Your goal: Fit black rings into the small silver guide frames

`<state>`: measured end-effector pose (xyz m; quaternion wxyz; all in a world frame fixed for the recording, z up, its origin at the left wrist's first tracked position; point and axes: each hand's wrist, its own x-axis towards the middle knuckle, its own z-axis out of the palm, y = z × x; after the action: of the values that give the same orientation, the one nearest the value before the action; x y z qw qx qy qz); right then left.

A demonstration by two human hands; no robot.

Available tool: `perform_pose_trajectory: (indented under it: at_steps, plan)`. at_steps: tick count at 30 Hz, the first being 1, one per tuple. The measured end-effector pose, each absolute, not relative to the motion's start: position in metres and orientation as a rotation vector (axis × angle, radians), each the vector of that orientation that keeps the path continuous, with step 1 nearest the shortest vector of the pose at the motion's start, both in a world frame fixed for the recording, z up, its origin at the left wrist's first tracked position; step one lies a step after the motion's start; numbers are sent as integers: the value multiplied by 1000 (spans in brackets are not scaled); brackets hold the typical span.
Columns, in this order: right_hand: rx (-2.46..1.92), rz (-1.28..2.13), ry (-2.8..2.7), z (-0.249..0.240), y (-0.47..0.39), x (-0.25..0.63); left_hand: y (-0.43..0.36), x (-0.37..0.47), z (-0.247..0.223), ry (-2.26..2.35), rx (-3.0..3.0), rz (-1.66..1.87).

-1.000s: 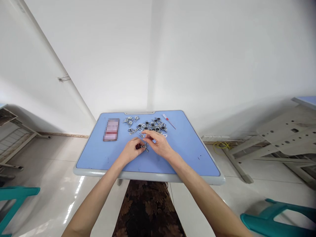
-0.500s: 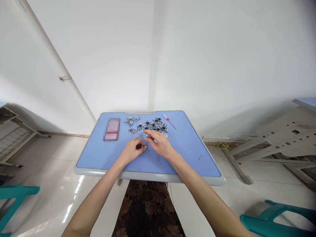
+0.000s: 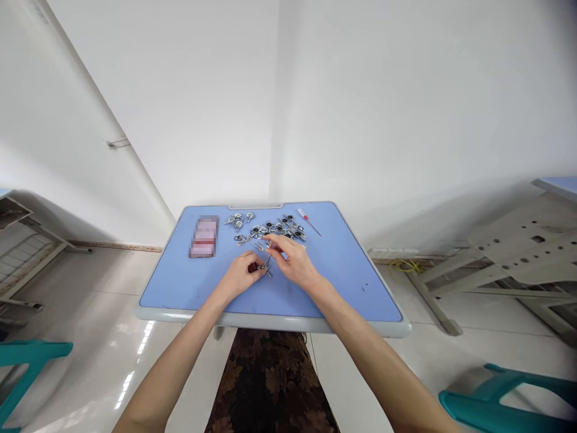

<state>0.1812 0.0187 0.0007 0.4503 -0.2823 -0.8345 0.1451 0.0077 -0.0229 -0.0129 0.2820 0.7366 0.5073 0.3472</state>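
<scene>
My left hand [image 3: 242, 275] is closed around a small silver metal fitting [image 3: 269, 275], whose end pokes out past the thumb and index finger just above the tabletop. A thin shank of it slants up towards my right hand [image 3: 292, 260]. The thumb and fingers of that hand are drawn together over the fitting, and what they pinch is too small to make out. Beyond my fingertips spreads a pile of silver metal parts [image 3: 280, 228], several with black round pieces. A loose pronged part [image 3: 259, 246] lies just left of my right fingertips.
On the blue table [image 3: 180, 294], a blurred pinkish rectangular item [image 3: 204, 236] lies at the left. A smaller cluster of metal parts [image 3: 237, 221] sits at the back. A screwdriver [image 3: 310, 222] with a red-and-clear handle rests at the back right. Teal stools [image 3: 509, 397] flank the table.
My right thumb and fingers have shifted slightly around the upper end of the fitting, showing more of its shank. My left hand keeps its hold in the same place.
</scene>
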Motion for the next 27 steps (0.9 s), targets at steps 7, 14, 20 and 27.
perform_pose_trajectory:
  at_steps: [7, 14, 20, 27]
  plan:
    - [-751, 289, -2067, 0, 19, 180, -23, 8, -11, 1354, 1979, 921]
    - [-588, 497, -2155, 6, 17, 179, -23, 8, -13, 1350, 1979, 934]
    - [-741, 414, -2007, -4, 23, 180, -23, 6, -12, 1362, 1984, 919]
    - [-804, 379, -2025, -7, 26, 183, -26, 4, -6, 1375, 2039, 880]
